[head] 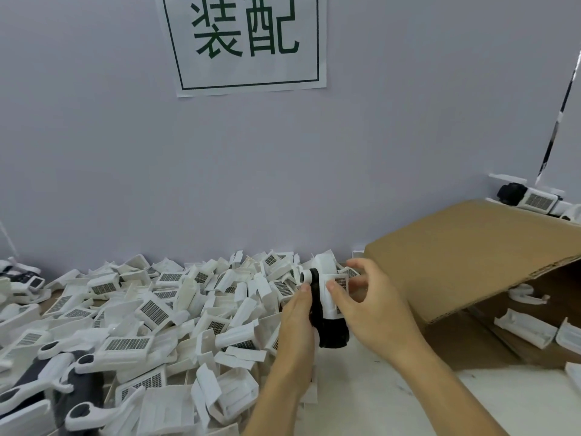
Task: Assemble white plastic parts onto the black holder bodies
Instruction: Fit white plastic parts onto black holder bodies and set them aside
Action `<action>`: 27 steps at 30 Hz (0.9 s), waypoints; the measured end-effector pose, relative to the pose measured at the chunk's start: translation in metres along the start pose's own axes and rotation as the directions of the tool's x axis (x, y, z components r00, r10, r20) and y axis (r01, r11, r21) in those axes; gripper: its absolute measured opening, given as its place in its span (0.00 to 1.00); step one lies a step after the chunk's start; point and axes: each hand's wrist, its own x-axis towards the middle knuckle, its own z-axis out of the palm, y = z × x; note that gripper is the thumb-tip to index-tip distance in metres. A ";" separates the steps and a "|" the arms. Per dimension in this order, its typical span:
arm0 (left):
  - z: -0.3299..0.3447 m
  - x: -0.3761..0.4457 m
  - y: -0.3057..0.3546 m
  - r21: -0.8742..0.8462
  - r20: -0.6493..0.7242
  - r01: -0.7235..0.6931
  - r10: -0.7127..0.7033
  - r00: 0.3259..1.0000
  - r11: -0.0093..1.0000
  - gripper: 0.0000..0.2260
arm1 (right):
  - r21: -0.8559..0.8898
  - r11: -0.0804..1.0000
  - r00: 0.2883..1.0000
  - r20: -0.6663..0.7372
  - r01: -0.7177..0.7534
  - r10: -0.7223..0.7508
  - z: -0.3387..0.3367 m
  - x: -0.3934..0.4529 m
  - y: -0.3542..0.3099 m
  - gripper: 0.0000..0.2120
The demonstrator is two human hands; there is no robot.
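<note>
A black holder body (pixel 327 328) stands upright just above the table, near the middle of the view. My left hand (pixel 298 322) grips its left side, thumb up by the black pivot. A white plastic part with a grid panel (pixel 334 291) sits against the holder's right face. My right hand (pixel 367 300) pinches that white part, thumb on its front, fingers spread behind it. A big heap of loose white grid parts (pixel 151 309) covers the table to the left.
An open cardboard box (pixel 471 256) lies on its side at the right, with white parts (pixel 523 330) inside. Assembled black-and-white holders lie at the lower left (pixel 63 372) and behind the box (pixel 531 198). A grey wall with a paper sign (pixel 243 42) rises behind.
</note>
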 end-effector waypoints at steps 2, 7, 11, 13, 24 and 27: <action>0.000 0.001 -0.001 0.001 0.047 0.020 -0.020 0.999 1.000 0.24 | -0.010 1.000 1.000 -0.018 0.009 -0.009 0.002 -0.001 0.000 0.14; 0.000 0.002 -0.001 -0.014 0.061 0.020 -0.019 0.998 1.000 0.26 | -0.070 0.998 1.000 -0.012 0.009 -0.010 0.005 -0.001 0.001 0.13; 0.002 0.003 0.000 -0.040 0.025 0.025 -0.024 0.999 0.999 0.26 | -0.114 0.992 0.997 0.059 0.052 -0.045 0.007 -0.003 0.004 0.05; 0.001 0.002 0.000 -0.012 0.030 0.010 -0.009 0.999 1.000 0.24 | -0.098 0.993 0.998 0.020 0.058 -0.056 0.008 -0.003 0.003 0.06; 0.000 0.001 0.002 -0.039 0.004 -0.051 0.051 0.999 0.998 0.20 | 0.063 0.997 0.999 0.010 0.047 -0.048 0.006 0.000 0.006 0.06; 0.001 0.002 0.002 0.000 -0.014 -0.059 0.059 0.998 0.998 0.18 | 0.031 0.999 0.999 0.035 0.029 -0.030 0.005 0.000 0.008 0.03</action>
